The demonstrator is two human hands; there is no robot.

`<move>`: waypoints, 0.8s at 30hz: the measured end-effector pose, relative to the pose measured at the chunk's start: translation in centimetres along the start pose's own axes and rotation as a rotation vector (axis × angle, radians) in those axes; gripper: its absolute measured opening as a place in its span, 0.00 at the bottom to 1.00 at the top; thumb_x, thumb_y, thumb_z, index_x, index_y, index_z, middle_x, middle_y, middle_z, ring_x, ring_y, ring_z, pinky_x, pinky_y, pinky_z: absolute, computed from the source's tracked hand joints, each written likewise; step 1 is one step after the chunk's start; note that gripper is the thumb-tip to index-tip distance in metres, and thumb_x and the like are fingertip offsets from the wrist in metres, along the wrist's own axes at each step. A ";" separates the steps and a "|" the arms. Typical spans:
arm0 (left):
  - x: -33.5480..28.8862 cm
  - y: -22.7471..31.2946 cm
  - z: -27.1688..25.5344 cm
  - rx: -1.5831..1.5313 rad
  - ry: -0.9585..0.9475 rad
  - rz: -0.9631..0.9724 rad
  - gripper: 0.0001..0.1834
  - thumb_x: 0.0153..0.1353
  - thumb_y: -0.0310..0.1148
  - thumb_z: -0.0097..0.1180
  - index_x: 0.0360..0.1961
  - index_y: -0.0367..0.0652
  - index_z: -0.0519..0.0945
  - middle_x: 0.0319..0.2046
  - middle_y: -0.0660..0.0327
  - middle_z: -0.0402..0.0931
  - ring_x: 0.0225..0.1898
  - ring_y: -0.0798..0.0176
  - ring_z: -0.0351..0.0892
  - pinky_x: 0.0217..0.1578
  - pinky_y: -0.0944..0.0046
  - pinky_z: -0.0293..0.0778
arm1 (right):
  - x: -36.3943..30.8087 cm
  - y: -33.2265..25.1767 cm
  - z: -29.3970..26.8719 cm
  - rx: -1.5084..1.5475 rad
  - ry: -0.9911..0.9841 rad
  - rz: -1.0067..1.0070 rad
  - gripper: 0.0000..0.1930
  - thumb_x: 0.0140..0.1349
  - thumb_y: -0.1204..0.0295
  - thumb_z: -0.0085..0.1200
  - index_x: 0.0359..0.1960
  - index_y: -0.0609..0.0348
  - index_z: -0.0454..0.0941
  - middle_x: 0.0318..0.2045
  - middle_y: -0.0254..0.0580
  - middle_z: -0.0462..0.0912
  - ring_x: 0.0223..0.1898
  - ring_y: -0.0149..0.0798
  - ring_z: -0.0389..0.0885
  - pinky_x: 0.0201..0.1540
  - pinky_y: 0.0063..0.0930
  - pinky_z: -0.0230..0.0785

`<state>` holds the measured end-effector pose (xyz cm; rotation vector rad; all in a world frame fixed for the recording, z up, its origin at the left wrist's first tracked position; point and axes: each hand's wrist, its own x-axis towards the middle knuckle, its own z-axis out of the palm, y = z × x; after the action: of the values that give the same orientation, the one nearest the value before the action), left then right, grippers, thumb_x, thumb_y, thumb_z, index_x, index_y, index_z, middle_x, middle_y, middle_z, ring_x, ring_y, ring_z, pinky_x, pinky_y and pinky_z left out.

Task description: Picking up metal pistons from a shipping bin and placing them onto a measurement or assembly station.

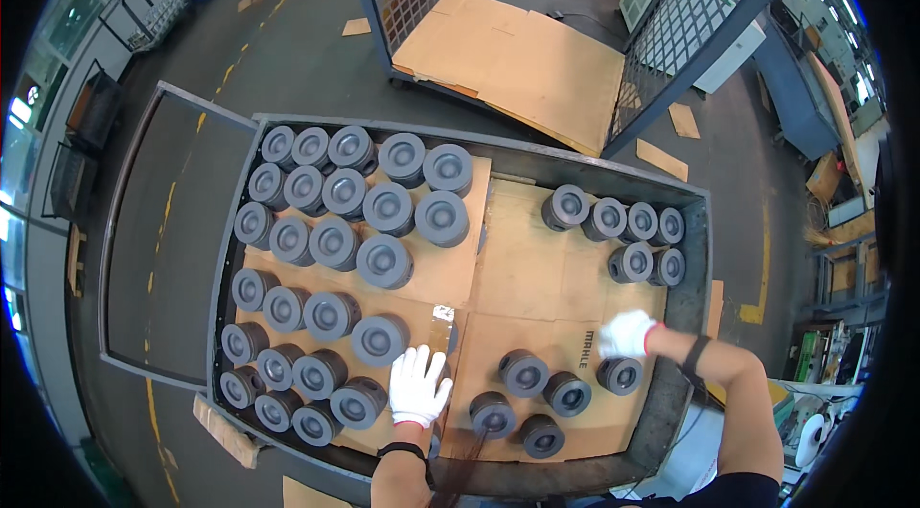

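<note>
Grey metal pistons stand crown-up in a metal-walled cart [709,249] lined with brown cardboard [537,264]. My left hand [419,388], in a white glove, has its fingers stretched out. It lies over or against a piston that it mostly hides, beside a large piston [380,340] at the edge of the dense left group. On the right side, my white-gloved right hand [627,334] is above and behind a single piston [620,375]; its fingers are smeared, and whether it touches anything cannot be made out. Several pistons, including one [523,373], stand between my hands.
Another small piston group [632,262] stands at the far right corner of the cart. Beyond is a mesh-sided trolley [522,67] with a cardboard-covered deck. A tubular frame [107,249] juts out left. Cardboard scraps [661,160] lie on the grey floor.
</note>
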<state>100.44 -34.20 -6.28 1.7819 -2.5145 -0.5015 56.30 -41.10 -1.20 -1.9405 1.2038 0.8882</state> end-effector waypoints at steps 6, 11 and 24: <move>0.8 0.0 -0.1 -0.013 0.008 0.005 0.30 0.58 0.48 0.62 0.61 0.51 0.78 0.63 0.49 0.71 0.64 0.42 0.68 0.66 0.43 0.62 | 10.2 1.7 -10.1 0.005 0.917 0.244 0.27 0.54 0.59 0.70 0.53 0.57 0.77 0.45 0.49 0.80 0.50 0.51 0.77 0.50 0.46 0.69; 0.8 -0.5 1.1 -0.036 0.066 0.045 0.32 0.54 0.48 0.65 0.60 0.49 0.78 0.61 0.48 0.72 0.62 0.41 0.68 0.66 0.40 0.60 | 14.5 2.0 -10.0 -0.195 0.986 0.457 0.22 0.52 0.55 0.72 0.42 0.54 0.82 0.41 0.47 0.79 0.45 0.47 0.76 0.44 0.42 0.66; 0.4 -0.1 0.7 -0.008 0.053 0.031 0.31 0.59 0.49 0.62 0.62 0.51 0.78 0.64 0.48 0.72 0.66 0.41 0.68 0.68 0.42 0.61 | 2.4 -4.7 1.5 -0.206 0.486 -0.073 0.17 0.56 0.53 0.65 0.35 0.53 0.83 0.35 0.44 0.81 0.40 0.48 0.79 0.42 0.45 0.68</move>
<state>100.26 -34.39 -7.08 1.7272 -2.4969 -0.4553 61.16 -39.33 -3.13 -2.4436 1.3362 0.5307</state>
